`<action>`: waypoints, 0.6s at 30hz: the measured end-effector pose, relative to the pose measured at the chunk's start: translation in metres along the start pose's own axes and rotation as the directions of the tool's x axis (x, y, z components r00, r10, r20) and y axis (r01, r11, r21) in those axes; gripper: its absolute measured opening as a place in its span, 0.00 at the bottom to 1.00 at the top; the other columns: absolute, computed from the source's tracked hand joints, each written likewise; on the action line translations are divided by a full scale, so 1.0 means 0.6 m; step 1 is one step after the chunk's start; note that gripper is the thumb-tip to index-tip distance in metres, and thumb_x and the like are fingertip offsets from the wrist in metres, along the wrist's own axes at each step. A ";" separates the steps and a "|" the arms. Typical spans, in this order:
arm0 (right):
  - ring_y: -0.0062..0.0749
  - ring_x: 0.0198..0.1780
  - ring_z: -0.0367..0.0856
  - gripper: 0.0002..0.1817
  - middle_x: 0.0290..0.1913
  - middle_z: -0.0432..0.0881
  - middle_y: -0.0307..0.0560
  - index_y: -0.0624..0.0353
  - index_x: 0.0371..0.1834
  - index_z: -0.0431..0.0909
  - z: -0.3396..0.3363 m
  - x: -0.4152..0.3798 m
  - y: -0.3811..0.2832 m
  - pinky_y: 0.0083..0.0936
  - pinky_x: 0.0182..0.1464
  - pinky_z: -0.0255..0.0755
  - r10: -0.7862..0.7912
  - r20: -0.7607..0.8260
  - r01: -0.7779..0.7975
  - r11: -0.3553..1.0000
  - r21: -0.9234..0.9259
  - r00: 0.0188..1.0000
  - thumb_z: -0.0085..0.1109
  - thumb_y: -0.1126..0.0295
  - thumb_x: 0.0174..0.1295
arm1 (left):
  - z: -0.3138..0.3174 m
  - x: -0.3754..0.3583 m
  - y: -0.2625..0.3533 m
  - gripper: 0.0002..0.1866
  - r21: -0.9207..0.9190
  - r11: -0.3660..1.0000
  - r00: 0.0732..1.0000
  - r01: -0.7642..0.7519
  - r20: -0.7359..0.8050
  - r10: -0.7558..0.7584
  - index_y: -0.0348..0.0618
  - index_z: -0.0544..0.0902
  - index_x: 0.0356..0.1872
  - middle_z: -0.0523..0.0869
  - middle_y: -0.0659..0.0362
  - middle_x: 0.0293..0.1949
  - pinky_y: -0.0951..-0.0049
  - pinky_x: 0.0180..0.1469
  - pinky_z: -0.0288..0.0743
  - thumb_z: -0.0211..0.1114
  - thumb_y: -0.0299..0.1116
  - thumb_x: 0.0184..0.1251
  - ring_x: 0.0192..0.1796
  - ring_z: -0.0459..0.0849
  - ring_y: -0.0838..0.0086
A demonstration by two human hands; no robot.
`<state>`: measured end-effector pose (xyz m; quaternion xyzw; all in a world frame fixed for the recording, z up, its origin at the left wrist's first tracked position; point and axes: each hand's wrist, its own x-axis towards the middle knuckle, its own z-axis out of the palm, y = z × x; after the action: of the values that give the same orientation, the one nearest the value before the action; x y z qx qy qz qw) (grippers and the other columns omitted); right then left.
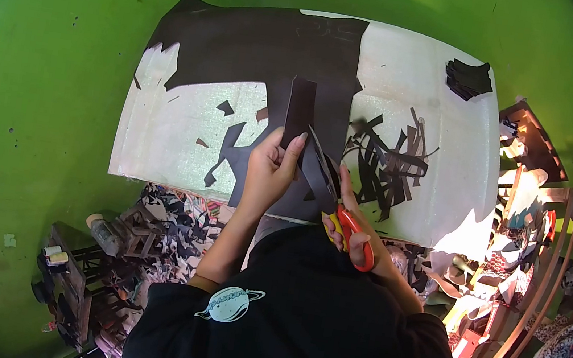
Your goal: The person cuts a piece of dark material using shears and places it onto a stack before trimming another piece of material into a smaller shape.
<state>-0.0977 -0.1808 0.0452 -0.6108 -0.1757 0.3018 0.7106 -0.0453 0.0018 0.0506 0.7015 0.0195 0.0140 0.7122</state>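
My left hand point(275, 166) pinches the lower end of a dark brown strip of sheet material point(302, 104), thumb on top. My right hand point(359, 237) has its fingers through the red and yellow handles of a pair of scissors point(348, 230). The scissor blades point up and to the left, their tips right beside the strip's lower right edge. Underneath both hands lies a large dark sheet point(246, 49) with irregular cut edges, spread over the white table point(426, 74).
Thin dark offcuts point(391, 164) lie heaped right of my hands, with a few small scraps point(225, 107) to the left. A stack of dark cut pieces point(469, 79) sits at the far right corner. Scraps point(183, 238) cover the floor. A wooden stand point(70, 288) is at lower left.
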 end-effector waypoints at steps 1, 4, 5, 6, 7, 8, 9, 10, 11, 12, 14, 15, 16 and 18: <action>0.18 0.25 0.60 0.65 0.31 0.64 0.39 0.57 0.68 0.21 0.003 0.001 -0.001 0.13 0.26 0.61 0.000 -0.001 0.000 1.000 0.000 1.000 0.29 0.19 0.36 | 0.001 -0.001 0.002 0.10 0.003 1.000 1.000 0.018 0.002 -0.018 0.37 0.75 0.42 0.73 0.68 0.16 0.88 0.17 0.59 0.54 0.33 0.67 0.15 0.69 0.89; 0.18 0.25 0.60 0.65 0.32 0.63 0.39 0.56 0.68 0.22 0.008 0.001 0.003 0.13 0.26 0.60 -0.042 -0.084 0.040 0.999 -0.022 0.996 0.30 0.19 0.36 | 0.006 -0.009 0.009 0.10 0.013 0.999 0.999 0.038 0.032 -0.038 0.36 0.75 0.41 0.75 0.67 0.17 0.88 0.18 0.59 0.54 0.32 0.66 0.16 0.69 0.89; 0.18 0.26 0.59 0.65 0.37 0.65 0.42 0.56 0.68 0.23 0.006 0.000 0.010 0.14 0.26 0.60 -0.050 -0.097 0.048 0.998 -0.028 0.994 0.31 0.19 0.36 | 0.009 -0.011 0.011 0.09 0.019 0.999 0.997 0.039 0.062 -0.040 0.36 0.75 0.41 0.76 0.66 0.19 0.88 0.19 0.60 0.54 0.31 0.66 0.18 0.70 0.89; 0.18 0.26 0.59 0.65 0.43 0.66 0.44 0.56 0.68 0.24 0.005 0.000 0.017 0.14 0.26 0.60 -0.059 -0.110 0.055 0.998 -0.036 0.992 0.32 0.19 0.36 | 0.014 -0.014 0.012 0.09 0.018 0.999 0.997 0.039 0.061 -0.040 0.36 0.75 0.41 0.76 0.66 0.19 0.88 0.19 0.60 0.54 0.31 0.66 0.18 0.70 0.89; 0.18 0.26 0.59 0.65 0.43 0.66 0.44 0.56 0.68 0.24 0.004 0.000 0.020 0.14 0.26 0.60 -0.059 -0.108 0.055 0.998 -0.037 0.992 0.32 0.19 0.36 | 0.020 -0.015 0.013 0.09 -0.007 1.000 0.999 0.010 0.050 -0.009 0.36 0.75 0.41 0.77 0.65 0.20 0.88 0.20 0.61 0.54 0.31 0.66 0.19 0.71 0.89; 0.18 0.26 0.59 0.63 0.52 0.61 0.47 0.55 0.69 0.25 0.005 0.000 0.023 0.15 0.27 0.61 -0.071 -0.086 0.073 0.997 0.016 0.994 0.33 0.21 0.39 | 0.023 -0.016 0.014 0.08 -0.030 0.999 0.999 -0.020 0.038 0.022 0.35 0.75 0.40 0.78 0.65 0.22 0.88 0.20 0.62 0.54 0.30 0.66 0.21 0.72 0.90; 0.18 0.26 0.59 0.61 0.61 0.57 0.50 0.54 0.69 0.25 0.006 -0.001 0.028 0.15 0.29 0.62 -0.084 -0.064 0.088 0.994 0.069 0.994 0.34 0.22 0.41 | 0.022 -0.016 0.015 0.08 -0.035 0.999 0.998 0.019 0.059 -0.017 0.35 0.74 0.41 0.79 0.64 0.25 0.87 0.22 0.64 0.54 0.29 0.66 0.23 0.73 0.90; 0.18 0.26 0.59 0.61 0.61 0.57 0.50 0.54 0.69 0.25 0.003 -0.004 0.049 0.15 0.29 0.62 -0.084 -0.065 0.088 0.994 0.069 0.994 0.34 0.22 0.41 | 0.023 -0.015 0.013 0.08 -0.035 0.999 0.998 0.019 0.060 -0.017 0.35 0.74 0.41 0.79 0.64 0.25 0.87 0.22 0.64 0.54 0.29 0.66 0.23 0.73 0.90; 0.18 0.26 0.59 0.60 0.63 0.55 0.51 0.54 0.69 0.26 -0.003 -0.007 0.081 0.16 0.30 0.63 -0.089 -0.020 0.090 0.992 0.091 0.996 0.34 0.23 0.43 | 0.024 -0.015 0.011 0.08 -0.064 0.998 0.998 0.026 0.063 -0.022 0.35 0.74 0.42 0.78 0.65 0.24 0.87 0.22 0.63 0.54 0.30 0.66 0.23 0.73 0.90; 0.18 0.26 0.59 0.58 0.64 0.53 0.51 0.53 0.69 0.26 -0.002 -0.004 0.083 0.16 0.31 0.63 -0.094 0.027 0.091 0.989 0.114 0.995 0.34 0.24 0.45 | 0.025 -0.015 0.009 0.09 -0.093 0.995 0.997 0.032 0.066 -0.026 0.36 0.74 0.42 0.78 0.65 0.24 0.87 0.21 0.63 0.54 0.30 0.66 0.22 0.72 0.90; 0.19 0.26 0.60 0.57 0.58 0.59 0.51 0.53 0.69 0.27 0.000 -0.006 0.073 0.17 0.31 0.63 -0.070 -0.027 0.072 0.995 0.065 0.997 0.36 0.25 0.47 | 0.022 -0.015 0.016 0.09 -0.092 0.994 0.996 0.050 0.079 -0.043 0.36 0.74 0.43 0.78 0.65 0.24 0.88 0.22 0.63 0.54 0.31 0.66 0.22 0.72 0.90; 0.20 0.27 0.60 0.56 0.52 0.65 0.51 0.53 0.69 0.27 0.003 -0.005 0.057 0.17 0.31 0.63 -0.048 -0.084 0.050 0.999 0.017 0.995 0.37 0.27 0.48 | 0.020 -0.015 0.018 0.10 -0.090 0.993 0.994 0.069 0.095 -0.061 0.37 0.73 0.43 0.78 0.65 0.24 0.88 0.22 0.63 0.54 0.31 0.67 0.22 0.72 0.90; 0.20 0.27 0.60 0.56 0.52 0.65 0.51 0.53 0.69 0.27 0.004 -0.003 0.039 0.17 0.31 0.63 -0.048 -0.083 0.050 0.999 0.017 0.995 0.37 0.27 0.48 | 0.018 -0.015 0.017 0.10 -0.090 0.993 0.994 0.069 0.094 -0.061 0.37 0.73 0.43 0.78 0.65 0.24 0.88 0.22 0.63 0.54 0.31 0.67 0.22 0.72 0.90; 0.22 0.27 0.61 0.53 0.50 0.65 0.51 0.55 0.69 0.26 0.006 0.001 0.014 0.18 0.32 0.64 -0.087 -0.114 0.081 0.995 -0.057 0.990 0.39 0.32 0.53 | 0.017 -0.014 0.013 0.10 -0.101 0.991 0.991 0.086 0.111 -0.075 0.37 0.74 0.43 0.78 0.66 0.26 0.88 0.22 0.63 0.54 0.32 0.67 0.23 0.71 0.90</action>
<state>-0.1013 -0.1771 0.0380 -0.6378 -0.1676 0.2308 0.7154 -0.0532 -0.0084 0.0588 0.6614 0.0091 -0.0512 0.7482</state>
